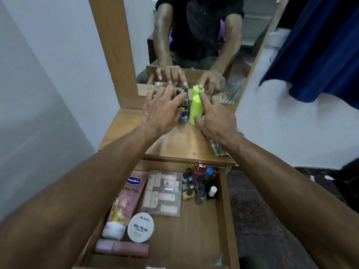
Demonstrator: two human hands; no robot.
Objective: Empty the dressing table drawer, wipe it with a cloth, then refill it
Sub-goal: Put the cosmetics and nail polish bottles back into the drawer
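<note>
The drawer (225, 202) is pulled out below the wooden table top (178, 144). It holds a pink Vaseline tube (128, 197), a clear box of lipsticks (163, 193), a round nail polish wipes tin (140, 227), a pink bottle (122, 248) lying flat and a cluster of nail polish bottles (202, 185). By the mirror stand a few small dark bottles (184, 111) and an upturned lime green cup (195, 109). My left hand (163, 111) spreads over the bottles, fingertips touching them. My right hand (213, 119) rests its index finger on the cup's top, thumb at its base.
A folded green patterned cloth (217, 149) lies on the table top under my right wrist. The mirror (194, 45) reflects my arms and the objects. A blue curtain (320, 51) hangs at right. White walls flank the table; dark floor lies right of the drawer.
</note>
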